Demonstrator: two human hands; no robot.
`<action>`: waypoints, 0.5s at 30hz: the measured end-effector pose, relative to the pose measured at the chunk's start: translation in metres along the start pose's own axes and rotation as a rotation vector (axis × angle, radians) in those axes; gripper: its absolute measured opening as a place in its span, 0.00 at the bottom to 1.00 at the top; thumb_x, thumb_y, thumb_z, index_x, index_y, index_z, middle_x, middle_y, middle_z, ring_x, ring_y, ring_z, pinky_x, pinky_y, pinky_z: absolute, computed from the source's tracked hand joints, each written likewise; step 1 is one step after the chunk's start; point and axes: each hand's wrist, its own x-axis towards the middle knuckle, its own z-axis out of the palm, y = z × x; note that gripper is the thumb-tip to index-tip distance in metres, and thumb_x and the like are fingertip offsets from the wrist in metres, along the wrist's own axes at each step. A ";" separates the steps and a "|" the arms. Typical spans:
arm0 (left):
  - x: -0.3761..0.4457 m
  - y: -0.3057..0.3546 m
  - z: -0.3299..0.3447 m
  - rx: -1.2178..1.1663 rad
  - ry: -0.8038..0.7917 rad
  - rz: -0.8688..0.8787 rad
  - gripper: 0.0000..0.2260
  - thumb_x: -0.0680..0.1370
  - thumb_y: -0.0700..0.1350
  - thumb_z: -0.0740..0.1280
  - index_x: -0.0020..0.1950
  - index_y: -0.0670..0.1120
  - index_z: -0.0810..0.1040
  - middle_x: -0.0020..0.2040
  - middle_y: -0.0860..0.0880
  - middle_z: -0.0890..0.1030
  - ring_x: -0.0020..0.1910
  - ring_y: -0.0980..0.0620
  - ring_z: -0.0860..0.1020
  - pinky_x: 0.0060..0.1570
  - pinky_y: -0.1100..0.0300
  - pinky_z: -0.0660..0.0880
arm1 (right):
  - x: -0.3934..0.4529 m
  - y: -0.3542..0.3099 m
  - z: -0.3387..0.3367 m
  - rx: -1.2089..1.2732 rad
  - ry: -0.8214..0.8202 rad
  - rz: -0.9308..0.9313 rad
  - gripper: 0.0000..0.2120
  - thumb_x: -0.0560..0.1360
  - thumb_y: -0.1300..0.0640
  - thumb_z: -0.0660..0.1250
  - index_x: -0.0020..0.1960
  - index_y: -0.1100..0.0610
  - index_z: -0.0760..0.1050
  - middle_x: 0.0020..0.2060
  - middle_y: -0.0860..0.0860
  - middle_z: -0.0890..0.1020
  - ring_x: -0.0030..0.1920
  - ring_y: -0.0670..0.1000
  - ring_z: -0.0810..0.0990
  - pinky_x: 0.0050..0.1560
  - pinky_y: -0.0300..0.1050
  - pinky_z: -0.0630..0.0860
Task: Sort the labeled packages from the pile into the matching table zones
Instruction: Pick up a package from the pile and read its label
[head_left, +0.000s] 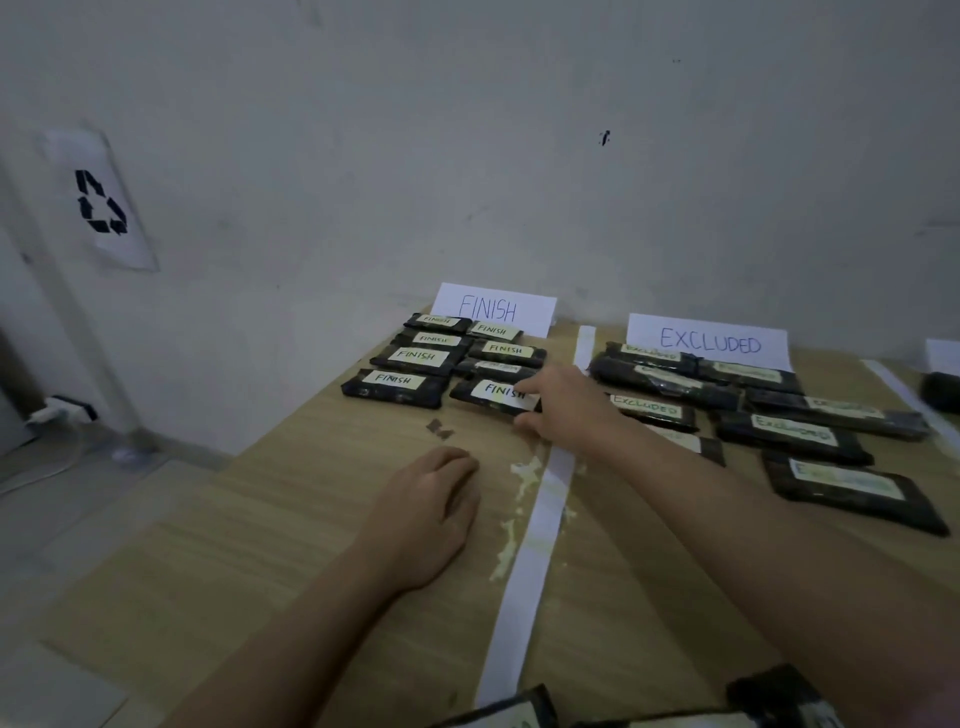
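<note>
Packages labelled FINISH lie in two columns just in front of the FINISH sign (493, 309), and the nearest one in the column beside the white tape strip (524, 561) is the FINISH package (493, 396) you are handling. Your right hand (563, 410) pinches its end nearest the strip, forefinger on the label and thumb at the near edge. Its long axis runs across the table (260, 519), parallel to its neighbours, so it lies straight ahead of that grip, on the sign's side of the strip. Your left hand (431, 514) rests flat and relaxed on the wood, holding nothing, nearer you than the sign's rows. More dark packages (519, 714) wait at the near edge, I judge the unsorted pile.
</note>
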 end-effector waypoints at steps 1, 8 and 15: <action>0.000 0.000 0.000 0.002 0.004 0.002 0.24 0.74 0.54 0.54 0.65 0.46 0.73 0.65 0.51 0.73 0.63 0.53 0.72 0.61 0.66 0.63 | 0.005 0.000 0.006 0.010 -0.005 0.013 0.23 0.72 0.52 0.70 0.64 0.58 0.73 0.63 0.57 0.75 0.63 0.57 0.72 0.59 0.50 0.71; 0.000 0.003 0.000 -0.011 0.039 0.012 0.17 0.78 0.48 0.61 0.66 0.46 0.72 0.67 0.51 0.72 0.64 0.53 0.71 0.62 0.65 0.63 | 0.005 -0.002 0.010 -0.064 -0.014 -0.010 0.23 0.73 0.49 0.68 0.65 0.56 0.72 0.62 0.55 0.73 0.63 0.56 0.69 0.58 0.54 0.72; -0.006 0.010 -0.011 -0.004 -0.081 -0.014 0.18 0.79 0.47 0.59 0.68 0.45 0.70 0.70 0.48 0.70 0.68 0.51 0.68 0.66 0.63 0.60 | -0.066 -0.026 -0.020 0.040 -0.079 -0.242 0.11 0.75 0.52 0.66 0.55 0.55 0.79 0.49 0.50 0.81 0.49 0.49 0.77 0.50 0.49 0.76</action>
